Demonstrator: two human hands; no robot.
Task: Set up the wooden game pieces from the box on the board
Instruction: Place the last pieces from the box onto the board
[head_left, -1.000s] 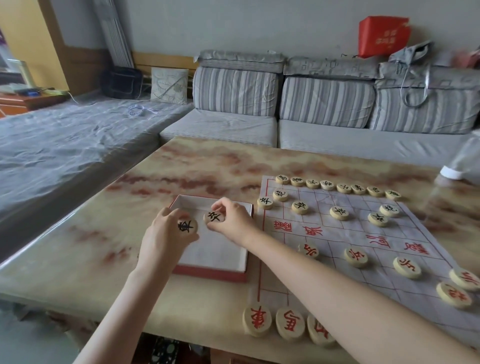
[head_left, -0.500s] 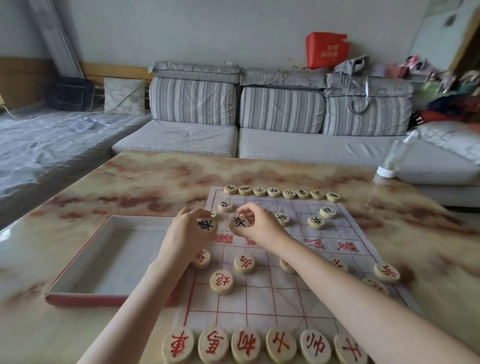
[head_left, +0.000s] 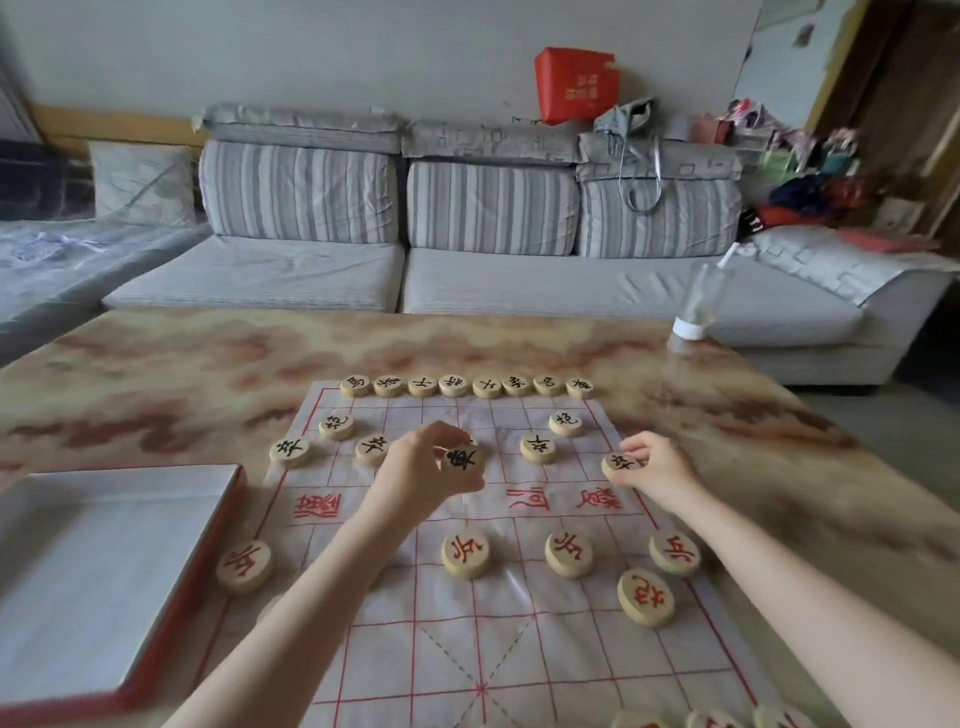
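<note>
The left hand is raised over the far half of the board, fingers pinching a black-marked piece. The right hand is at the board's right edge, fingers gripping a second black piece. The box lies left of the board on the worktop.

Round wooden pieces sit on the red-lined board, shallow red-edged box just beside it

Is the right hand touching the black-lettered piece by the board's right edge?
Touching. The head view shows the right hand pinching the black-lettered piece between its fingertips, with no gap.
</note>
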